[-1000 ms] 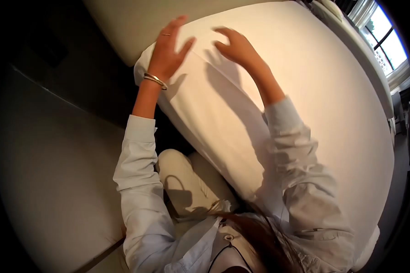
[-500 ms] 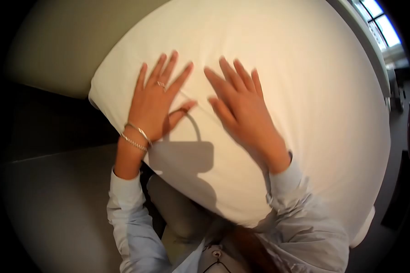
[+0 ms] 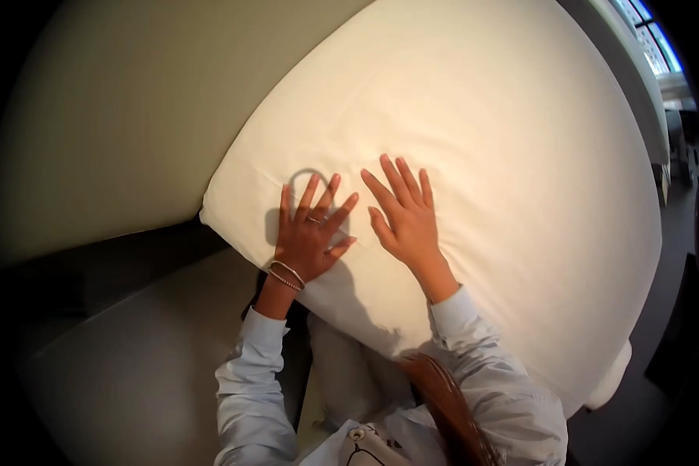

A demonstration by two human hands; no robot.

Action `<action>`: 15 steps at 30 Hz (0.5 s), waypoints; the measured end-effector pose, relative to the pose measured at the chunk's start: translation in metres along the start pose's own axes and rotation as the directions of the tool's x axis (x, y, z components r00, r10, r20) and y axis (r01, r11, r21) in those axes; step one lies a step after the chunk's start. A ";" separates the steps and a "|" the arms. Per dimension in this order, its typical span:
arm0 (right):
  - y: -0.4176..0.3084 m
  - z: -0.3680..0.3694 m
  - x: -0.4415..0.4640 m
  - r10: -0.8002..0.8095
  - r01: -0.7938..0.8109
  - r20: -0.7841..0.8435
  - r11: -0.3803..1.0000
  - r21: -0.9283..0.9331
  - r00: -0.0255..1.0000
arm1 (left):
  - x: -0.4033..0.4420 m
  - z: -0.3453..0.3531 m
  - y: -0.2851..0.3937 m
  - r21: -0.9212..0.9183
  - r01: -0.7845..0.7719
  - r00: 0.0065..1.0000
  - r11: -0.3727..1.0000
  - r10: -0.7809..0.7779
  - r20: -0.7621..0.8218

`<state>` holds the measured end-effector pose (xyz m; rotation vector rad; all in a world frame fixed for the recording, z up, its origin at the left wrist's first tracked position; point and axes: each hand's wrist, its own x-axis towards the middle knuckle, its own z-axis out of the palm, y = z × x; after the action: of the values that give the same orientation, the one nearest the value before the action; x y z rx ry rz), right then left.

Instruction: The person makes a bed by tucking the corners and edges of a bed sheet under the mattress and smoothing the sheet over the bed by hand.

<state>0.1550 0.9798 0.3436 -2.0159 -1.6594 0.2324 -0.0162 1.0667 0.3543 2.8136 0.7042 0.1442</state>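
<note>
A white sheet (image 3: 512,171) covers a mattress and shows soft creases around the hands. My left hand (image 3: 309,237) lies palm down near the mattress's left edge, fingers spread, with a ring on one finger and bracelets (image 3: 287,274) at the wrist. Beside it, my right hand (image 3: 413,225) is also palm down on the sheet, its fingers stretched out and apart. A small gap separates the two hands. Neither one grips anything. A dark shadow with a looped top falls across my left hand and the sheet around it.
A beige upholstered panel (image 3: 132,109) stands along the left side of the mattress, with a dark gap beneath it. Another pale panel (image 3: 629,70) runs along the far right. A window (image 3: 654,43) shows at the upper right. Long hair (image 3: 450,404) hangs before my chest.
My view has shifted, and both hands now appear lower and smaller. My right hand sits nearer to the left one. Creases beside the right hand are more visible.
</note>
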 end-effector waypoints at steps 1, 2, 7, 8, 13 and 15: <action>-0.001 0.001 -0.002 0.029 -0.029 -0.006 0.999 -0.034 1.000 | -0.001 0.003 0.000 0.018 0.006 1.000 1.000 -0.006 -0.008; -0.004 -0.002 -0.004 0.058 -0.059 -0.006 0.996 -0.068 0.998 | 0.001 0.001 0.000 0.032 0.015 1.000 0.999 -0.014 -0.014; -0.050 -0.016 -0.076 0.126 -0.111 0.239 0.991 -0.075 0.963 | -0.005 -0.001 0.002 0.045 0.071 0.993 0.996 -0.075 0.096; -0.056 -0.019 -0.091 0.103 -0.096 0.298 0.995 -0.038 0.949 | -0.006 0.002 0.004 0.045 0.053 0.992 0.998 -0.058 0.112; -0.060 -0.057 -0.100 0.039 -0.033 0.431 0.999 -0.021 0.902 | -0.004 0.002 0.009 -0.169 0.108 0.977 0.980 -0.073 0.200; -0.045 -0.079 -0.083 0.215 -0.175 0.336 0.974 -0.145 0.917 | -0.008 -0.011 0.016 -0.223 0.053 0.986 0.973 -0.017 0.164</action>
<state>0.1319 0.8842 0.4173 -2.3362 -1.7047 0.6147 -0.0179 1.0516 0.3682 2.5593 0.6552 -0.0091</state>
